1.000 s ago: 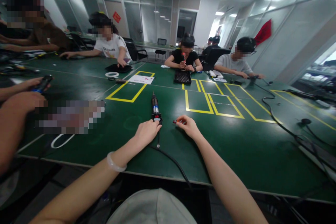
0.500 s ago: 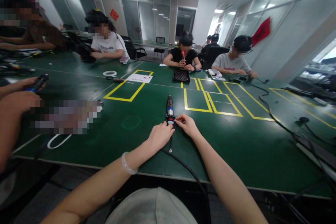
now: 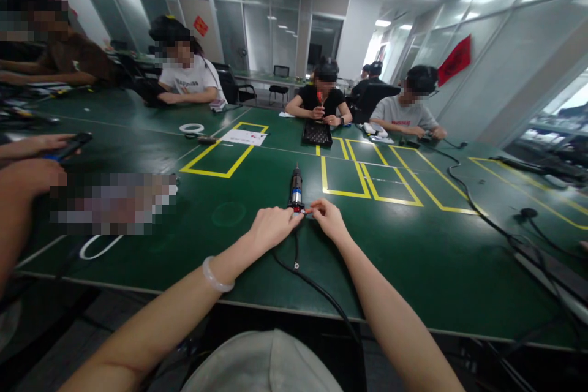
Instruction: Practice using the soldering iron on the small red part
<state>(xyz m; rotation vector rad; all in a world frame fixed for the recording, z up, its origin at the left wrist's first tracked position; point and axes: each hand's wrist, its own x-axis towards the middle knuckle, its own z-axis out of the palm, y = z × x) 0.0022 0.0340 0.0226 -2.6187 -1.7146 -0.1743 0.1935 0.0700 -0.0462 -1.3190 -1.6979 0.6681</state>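
A slim electric power tool lies on the green table, its thin metal tip pointing away from me. It has a black body, a silver-and-blue band and a red part at the near end. My left hand is closed over that near end, the fingertips on its left side. From the right, my right hand pinches beside the same end; a bit of orange-red shows at its fingertips, too small to name. A short black lead with a ring terminal hangs below the tool. A thick black cable runs from under my left hand over the table edge.
Yellow tape rectangles mark the table ahead. A white sheet and a tape roll lie beyond. At left, another person's hands hold a blue-black tool. Coworkers sit opposite, one behind a black tray. Cables run along the right.
My left hand has shifted slightly left and up around the near end of the tool. The right hand's pinch stays almost in place. The thick cable has shifted slightly left near the hand.
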